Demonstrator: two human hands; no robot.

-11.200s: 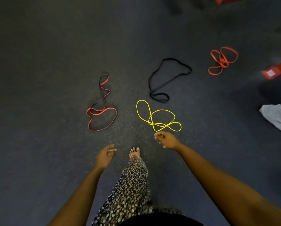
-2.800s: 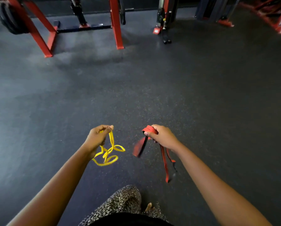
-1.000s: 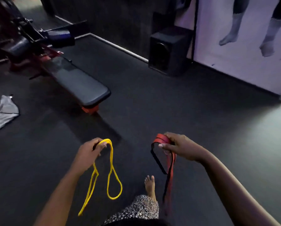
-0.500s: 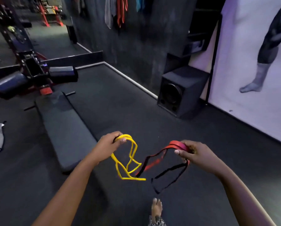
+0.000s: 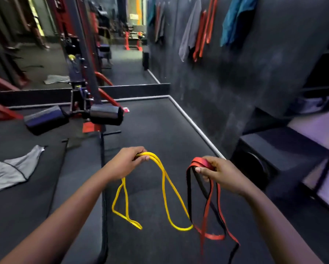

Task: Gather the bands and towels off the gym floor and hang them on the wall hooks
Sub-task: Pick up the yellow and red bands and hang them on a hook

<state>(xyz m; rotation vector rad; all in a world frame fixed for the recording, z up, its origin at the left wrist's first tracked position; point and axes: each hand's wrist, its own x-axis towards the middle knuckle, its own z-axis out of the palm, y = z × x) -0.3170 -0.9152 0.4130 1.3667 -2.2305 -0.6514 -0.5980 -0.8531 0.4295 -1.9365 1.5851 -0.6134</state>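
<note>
My left hand (image 5: 126, 160) is shut on a yellow band (image 5: 166, 195) whose loops hang down in front of me. A red and black band (image 5: 207, 212) dangles from my right hand (image 5: 220, 174), which grips it at the top fold. High on the dark wall (image 5: 226, 77) to the right hang a grey towel (image 5: 189, 31), red bands (image 5: 204, 29) and a blue towel (image 5: 236, 18); the hooks themselves are hidden behind them. A grey towel (image 5: 9, 170) lies on the floor at the left.
A black weight bench (image 5: 79, 187) runs from under my left arm to a red and black machine (image 5: 79, 103) with padded rollers. A black speaker box (image 5: 270, 153) stands against the wall at the right. A mirror (image 5: 45, 44) fills the back, showing another towel on the floor.
The view has swung up toward the wall with the hanging towels and bands. Both hands still hold their bands, whose loops now hang lower and swing close together.
</note>
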